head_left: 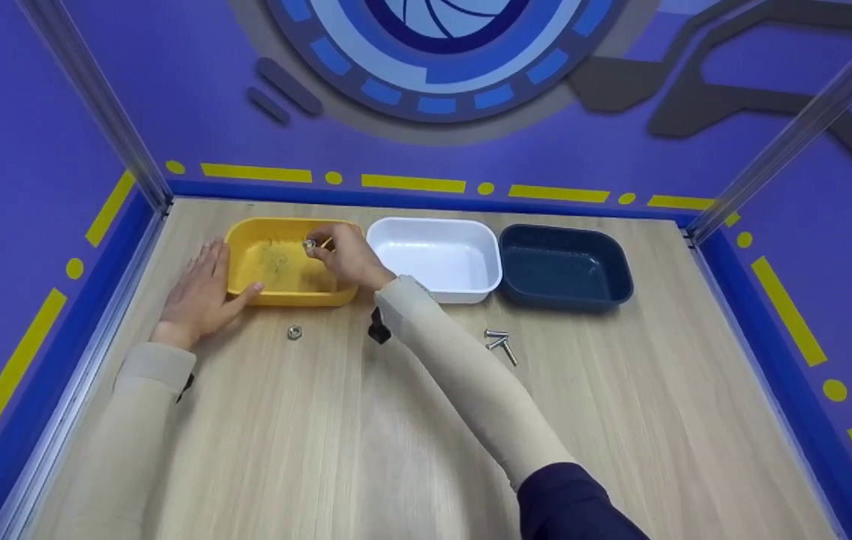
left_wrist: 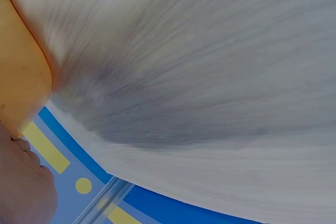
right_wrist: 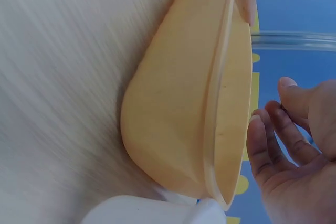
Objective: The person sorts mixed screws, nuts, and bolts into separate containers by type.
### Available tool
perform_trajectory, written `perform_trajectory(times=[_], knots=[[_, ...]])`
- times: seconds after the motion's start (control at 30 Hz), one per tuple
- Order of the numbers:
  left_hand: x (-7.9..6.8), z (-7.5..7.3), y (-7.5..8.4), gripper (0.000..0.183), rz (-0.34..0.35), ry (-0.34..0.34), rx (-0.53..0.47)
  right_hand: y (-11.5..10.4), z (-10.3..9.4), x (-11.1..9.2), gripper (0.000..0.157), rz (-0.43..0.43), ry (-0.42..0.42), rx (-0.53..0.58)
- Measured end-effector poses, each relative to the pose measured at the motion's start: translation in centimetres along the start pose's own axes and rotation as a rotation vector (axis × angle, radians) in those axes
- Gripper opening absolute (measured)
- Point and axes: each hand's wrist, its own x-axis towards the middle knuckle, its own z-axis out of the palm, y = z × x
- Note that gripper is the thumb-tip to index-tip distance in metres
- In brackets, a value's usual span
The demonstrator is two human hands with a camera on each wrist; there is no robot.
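Observation:
My right hand (head_left: 351,255) is over the yellow tray (head_left: 291,298), pinching a metal nut (head_left: 310,244) between thumb and fingertips. Seen from the right wrist, the fingers (right_wrist: 258,142) curl just above the tray's rim, and the nut is hidden there. My left hand (head_left: 201,296) rests at the tray's left side, fingers straight along the wall and thumb at the front rim. Another nut (head_left: 295,332) lies on the table in front of the yellow tray; part of it also shows at the top of the right wrist view.
To the right of the yellow tray stand a white tray (head_left: 433,291) and a dark blue tray (head_left: 568,301), side by side. Several bolts (head_left: 502,343) lie in a small pile before them. Blue panels (head_left: 426,142) enclose the wooden table (head_left: 411,420) at the back and sides.

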Motion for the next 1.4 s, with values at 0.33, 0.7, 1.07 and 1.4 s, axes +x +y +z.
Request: perform_trajectory(times=[0.33, 0.7, 1.07, 1.4], knots=[[-0.3, 0.2, 0.3, 0.108, -0.026, -0.032, 0.003, -0.4, -0.5, 1.1, 0.013, 0.041, 0.057, 0.032], [-0.1, -0.1, 0.3, 0.108, -0.035, -0.027, 0.008, -1.0, -1.0, 1.4, 0.016, 0.045, 0.069, 0.047], [0.0, -0.1, 0.3, 0.106, -0.02, -0.008, 0.005, -1.2, -1.6, 1.2, 0.036, 0.038, 0.102, -0.052], [0.0, -0.4, 0.5, 0.105, -0.029, -0.035, 0.001, -1.1, -1.4, 0.9, 0.037, 0.015, 0.086, -0.057]])
